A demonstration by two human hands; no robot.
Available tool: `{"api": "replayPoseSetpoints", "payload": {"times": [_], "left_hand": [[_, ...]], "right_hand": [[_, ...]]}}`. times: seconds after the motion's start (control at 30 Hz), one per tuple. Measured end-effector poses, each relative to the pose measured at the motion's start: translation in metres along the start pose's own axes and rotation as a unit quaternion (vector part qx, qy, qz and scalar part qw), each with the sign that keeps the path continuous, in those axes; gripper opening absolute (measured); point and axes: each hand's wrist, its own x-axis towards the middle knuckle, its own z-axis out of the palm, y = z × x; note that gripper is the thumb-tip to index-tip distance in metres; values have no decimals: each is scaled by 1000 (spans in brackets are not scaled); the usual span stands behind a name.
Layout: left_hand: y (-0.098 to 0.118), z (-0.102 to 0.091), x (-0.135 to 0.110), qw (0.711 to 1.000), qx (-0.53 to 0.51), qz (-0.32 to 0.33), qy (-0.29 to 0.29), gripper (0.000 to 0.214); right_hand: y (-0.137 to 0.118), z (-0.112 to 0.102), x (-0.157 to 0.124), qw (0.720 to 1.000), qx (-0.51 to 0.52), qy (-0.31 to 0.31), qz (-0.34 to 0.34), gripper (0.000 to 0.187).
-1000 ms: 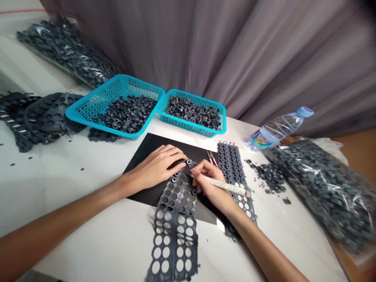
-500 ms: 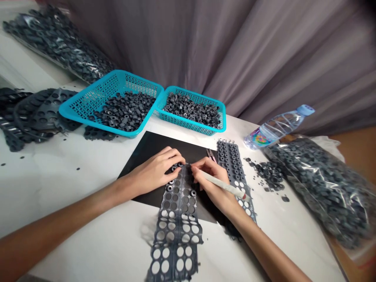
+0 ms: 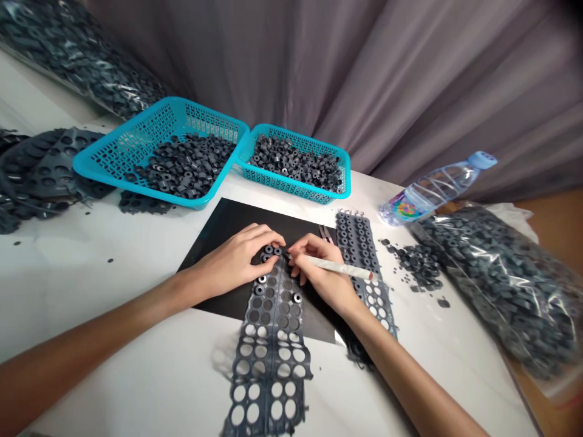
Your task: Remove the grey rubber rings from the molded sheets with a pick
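A perforated dark rubber sheet [image 3: 273, 318] with rows of round holes lies lengthwise before me, its far part on a black mat [image 3: 214, 243]. My left hand [image 3: 248, 252] is closed at its far end, thumb and fingertips around a few small dark rubber rings [image 3: 273, 250]. My right hand [image 3: 321, 267] grips a slim white pen-like tool [image 3: 339, 266]; its tip is near the left fingertips, partly hidden by my fingers. Several loose rings, such as one ring [image 3: 297, 298], sit on the sheet.
Two blue baskets [image 3: 79, 162] [image 3: 296, 193] hold many rubber rings. To the right lie a second rubber sheet [image 3: 359, 240], pliers-like cutters [image 3: 326, 234], scattered black bits [image 3: 421, 267], a water bottle [image 3: 428, 194] and a full plastic bag [image 3: 505, 291]. Another bag [image 3: 86, 54] lies back left.
My right hand has shifted a little left, closer to the left fingertips, and the white tool lies flatter. My left hand keeps its hold. The whole view has shifted slightly.
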Motion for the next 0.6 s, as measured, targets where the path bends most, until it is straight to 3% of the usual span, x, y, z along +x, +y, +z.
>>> {"api": "replayPoseSetpoints", "payload": {"times": [0.6], "left_hand": [[-1, 2, 1, 1000, -16, 2, 1, 14]], "right_hand": [[-3, -1, -3, 999, -29, -19, -1, 1]]}}
